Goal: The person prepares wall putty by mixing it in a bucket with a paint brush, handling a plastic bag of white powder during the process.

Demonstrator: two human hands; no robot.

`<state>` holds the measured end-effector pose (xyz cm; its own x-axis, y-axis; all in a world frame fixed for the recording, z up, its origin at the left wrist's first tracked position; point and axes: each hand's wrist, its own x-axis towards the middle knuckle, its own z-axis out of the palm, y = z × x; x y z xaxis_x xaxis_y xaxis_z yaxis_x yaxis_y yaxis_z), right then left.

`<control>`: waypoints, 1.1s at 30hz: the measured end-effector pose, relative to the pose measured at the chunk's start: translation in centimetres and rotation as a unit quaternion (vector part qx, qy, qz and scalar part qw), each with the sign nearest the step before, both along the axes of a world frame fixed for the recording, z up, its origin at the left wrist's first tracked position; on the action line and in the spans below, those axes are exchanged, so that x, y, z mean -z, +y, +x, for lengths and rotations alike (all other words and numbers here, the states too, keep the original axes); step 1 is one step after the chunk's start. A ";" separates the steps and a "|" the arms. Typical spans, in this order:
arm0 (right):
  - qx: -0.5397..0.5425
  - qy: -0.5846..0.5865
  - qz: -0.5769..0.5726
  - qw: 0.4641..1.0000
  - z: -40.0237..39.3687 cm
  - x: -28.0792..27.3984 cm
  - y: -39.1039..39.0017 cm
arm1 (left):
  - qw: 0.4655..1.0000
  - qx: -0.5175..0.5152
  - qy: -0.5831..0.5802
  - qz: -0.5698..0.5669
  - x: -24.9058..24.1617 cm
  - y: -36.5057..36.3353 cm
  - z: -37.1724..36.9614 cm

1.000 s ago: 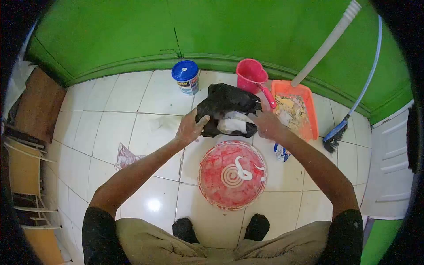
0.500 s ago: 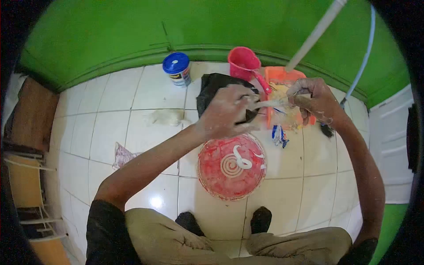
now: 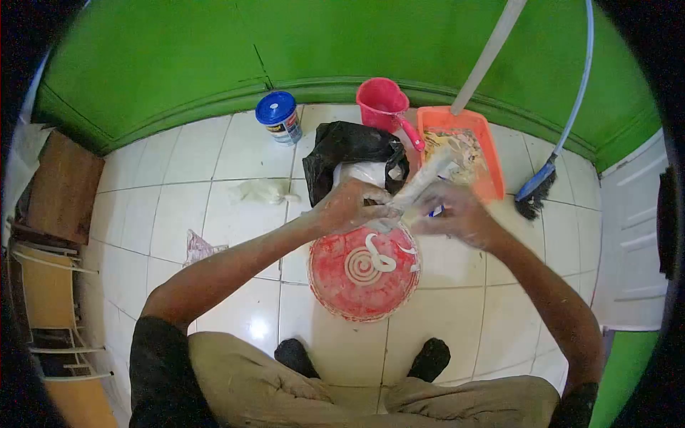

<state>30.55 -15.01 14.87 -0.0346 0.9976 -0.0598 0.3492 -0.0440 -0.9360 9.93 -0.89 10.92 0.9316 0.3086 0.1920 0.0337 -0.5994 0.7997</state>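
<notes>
My left hand (image 3: 349,208), dusted white, is closed with its fingertips pinched on the lower end of a long whitish, powdery piece (image 3: 426,176). Whether that piece is a soft roll or a twisted wrapper, I cannot make out. Beside it my right hand (image 3: 457,214) is blurred by motion, its fingers curved toward the piece; I cannot see whether they touch it. Below both hands lies a round red lid (image 3: 342,292) with white smears. Curled white strips (image 3: 382,262) rest on it. Behind my left hand stands a black plastic bag (image 3: 349,139) with white stuff inside.
Along the green wall stand a blue-lidded tub (image 3: 278,118), a pink dipper (image 3: 382,103) and an orange dustpan (image 3: 492,164) holding scraps. A blue-handled brush (image 3: 536,189) is at the right. A white lump (image 3: 260,190) and a crumpled wrapper (image 3: 202,247) lie on the tiles.
Both hands have come down nearer the lid, the right one also moving left. The whitish piece has swung from nearly level to slanting upward. The view has shifted slightly.
</notes>
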 end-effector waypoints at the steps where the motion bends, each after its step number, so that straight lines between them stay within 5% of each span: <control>1: -0.049 -0.048 0.058 0.996 0.0 1.6 0.4 | 0.999 -0.011 0.021 -0.030 -0.1 0.1 0.0; 4: -0.088 -0.197 -0.027 0.976 -0.9 2.7 2.5 | 0.997 -0.008 -0.004 0.073 0.7 0.5 -0.5; 7: -0.080 -0.054 0.026 0.995 -0.7 5.8 5.4 | 0.994 -0.077 0.014 0.071 0.8 1.0 -1.2; 11: -0.133 -0.104 0.181 0.969 -0.7 6.7 8.1 | 0.979 -0.175 0.031 0.097 -1.5 0.0 -1.4; 17: -0.134 -0.030 0.043 0.990 -0.9 10.5 8.2 | 0.934 -0.195 0.230 0.191 -2.4 -2.4 -3.8; 21: -0.144 -0.009 0.062 0.988 -1.0 13.7 6.7 | 0.883 -0.366 0.248 0.161 3.2 -3.3 -7.1; 22: -0.173 -0.143 0.190 0.956 -0.7 15.6 6.7 | 0.878 -0.430 0.182 0.104 5.2 -3.5 -8.0; 25: -0.145 -0.112 0.361 0.914 -1.6 15.0 5.6 | 0.842 -0.536 0.068 -0.006 9.6 -4.9 -8.3; 29: -0.087 -0.188 0.156 0.966 -2.2 15.4 3.4 | 0.777 -0.624 0.083 -0.005 14.2 -7.7 -9.0; 33: -0.108 -0.202 0.241 0.943 -2.7 15.4 1.7 | 0.737 -0.669 0.093 0.026 16.6 -12.2 -9.9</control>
